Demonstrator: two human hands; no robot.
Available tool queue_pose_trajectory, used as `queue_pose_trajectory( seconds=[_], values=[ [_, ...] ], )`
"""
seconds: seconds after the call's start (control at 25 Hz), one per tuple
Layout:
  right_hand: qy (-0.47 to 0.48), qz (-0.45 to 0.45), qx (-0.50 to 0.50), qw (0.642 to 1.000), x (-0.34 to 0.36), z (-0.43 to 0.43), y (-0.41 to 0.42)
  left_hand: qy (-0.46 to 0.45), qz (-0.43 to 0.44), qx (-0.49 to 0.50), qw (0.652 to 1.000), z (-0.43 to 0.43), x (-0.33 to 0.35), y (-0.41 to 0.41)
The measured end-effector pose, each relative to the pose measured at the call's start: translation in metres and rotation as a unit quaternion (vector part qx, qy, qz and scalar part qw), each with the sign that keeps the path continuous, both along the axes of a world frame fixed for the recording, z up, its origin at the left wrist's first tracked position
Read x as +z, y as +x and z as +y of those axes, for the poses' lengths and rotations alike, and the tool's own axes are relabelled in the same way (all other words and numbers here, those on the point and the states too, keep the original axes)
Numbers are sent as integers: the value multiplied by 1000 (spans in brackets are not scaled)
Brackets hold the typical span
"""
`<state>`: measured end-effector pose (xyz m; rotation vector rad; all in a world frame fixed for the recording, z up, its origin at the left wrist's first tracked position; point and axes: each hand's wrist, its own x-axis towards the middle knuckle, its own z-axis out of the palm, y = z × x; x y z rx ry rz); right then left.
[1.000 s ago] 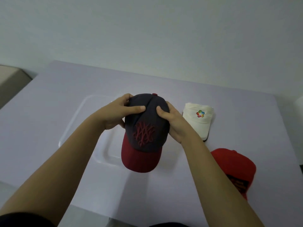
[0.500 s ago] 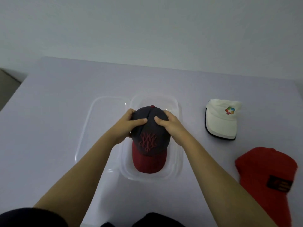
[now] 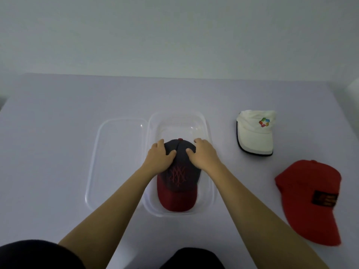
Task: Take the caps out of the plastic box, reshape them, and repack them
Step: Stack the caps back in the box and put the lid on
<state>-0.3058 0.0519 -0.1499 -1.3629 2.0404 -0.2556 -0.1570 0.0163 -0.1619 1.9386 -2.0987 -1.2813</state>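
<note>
1. Head view, centre: a clear plastic box stands open on the pale tabletop. A navy cap with a dark red brim and red stitched lettering on its front sits inside it, crown toward the far end and brim toward the person.
2. Head view, hands: the left hand holds the left side of the crown and the right hand holds the right side. Each grip is closed on the navy cap, with the fingers curled round the outer side of the crown and the thumb lying on top near the middle seam. The two thumbs are near each other but apart.
3. Head view, left of the box: a clear lid lies flat on the tabletop, its long edge just beside the box's left wall. Whether the two touch cannot be told.
4. Head view, right side: a white cap with a small multicoloured logo lies flattened, well apart from the box. Nearer the person lies a red cap with a dark patch on its front, brim pointing toward the near edge.
5. Head view, bottom edge: dark clothing shows beneath the bare forearms.
</note>
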Motion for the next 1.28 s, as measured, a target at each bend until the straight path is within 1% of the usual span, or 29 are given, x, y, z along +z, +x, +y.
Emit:
queue_pose_trajectory(
  seconds=[0.08,0.24,0.32,0.4,0.52,0.6,0.64,0.72,0.8,0.84,0.88,0.96,1.08,1.2,1.28],
  values=[
    [-72,-31,-7,997,5,9,-7,-41,1,1,999,4,10,-4],
    [-184,-97,-64,976,19,29,-40,-171,89,33,981,24,45,-45],
    [-236,-101,-101,961,24,42,-71,-192,124,24,973,36,59,-83],
    [-288,-100,-145,941,28,61,-109,-184,148,12,972,49,64,-123],
    [-338,-71,-210,915,25,109,-195,-104,181,-16,978,78,52,-193],
    [-326,-56,-267,905,16,145,-258,-2,180,-62,982,98,35,-234],
    [-294,-69,-297,906,10,162,-288,63,186,-82,977,106,27,-251],
    [-172,-143,-320,920,-3,194,-338,179,209,-85,958,115,11,-278],
    [-40,-249,-276,927,-18,218,-367,253,219,-66,940,119,-1,-298],
    [0,-294,-240,925,-25,225,-372,280,220,-59,933,120,-6,-307],
    [12,-325,-207,923,-32,229,-373,301,220,-58,926,121,-10,-315],
    [-7,-346,-176,921,-43,233,-370,329,228,-62,914,123,-17,-329],
    [-53,-357,-181,915,-49,231,-359,341,241,-72,906,122,-21,-335],
    [-108,-361,-187,907,-39,231,-346,359,234,-95,898,116,-22,-332],
    [-133,-355,-181,907,-29,229,-335,375,242,-117,887,111,-19,-324]
  ],
)
